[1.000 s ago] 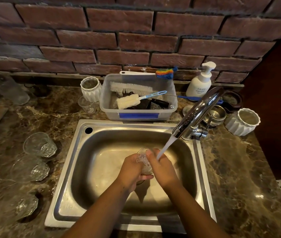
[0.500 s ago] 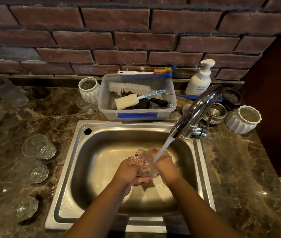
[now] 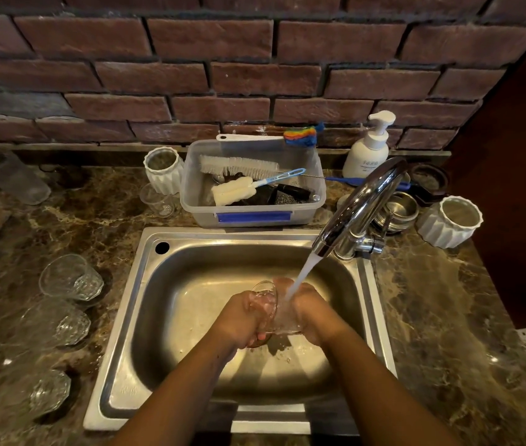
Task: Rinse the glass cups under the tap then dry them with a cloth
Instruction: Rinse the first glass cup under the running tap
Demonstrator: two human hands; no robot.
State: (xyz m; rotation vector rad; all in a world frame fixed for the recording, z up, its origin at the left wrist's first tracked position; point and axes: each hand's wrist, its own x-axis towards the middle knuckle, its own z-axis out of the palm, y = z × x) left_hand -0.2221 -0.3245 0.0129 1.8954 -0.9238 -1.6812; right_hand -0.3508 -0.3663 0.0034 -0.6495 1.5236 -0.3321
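Note:
A clear glass cup [image 3: 269,309] lies on its side over the steel sink [image 3: 190,284], mouth toward the left. My left hand [image 3: 240,320] grips its rim end and my right hand [image 3: 311,312] grips its base end. Water streams from the chrome tap [image 3: 356,207] onto the cup and my right fingers. Three more faceted glass cups lie on their sides on the marble counter at the left: one [image 3: 70,278], one [image 3: 59,323] and one [image 3: 34,392]. No cloth is in view.
Behind the sink stands a plastic tub [image 3: 252,217] of brushes, with a white ribbed pot [image 3: 163,169] and a small glass [image 3: 157,201] to its left. At the back right are a soap pump bottle [image 3: 369,146], steel bowls [image 3: 396,212] and another white ribbed pot [image 3: 451,220].
The cup has been turned between my hands from near upright onto its side, mouth to the left. Both hands have stayed under the stream.

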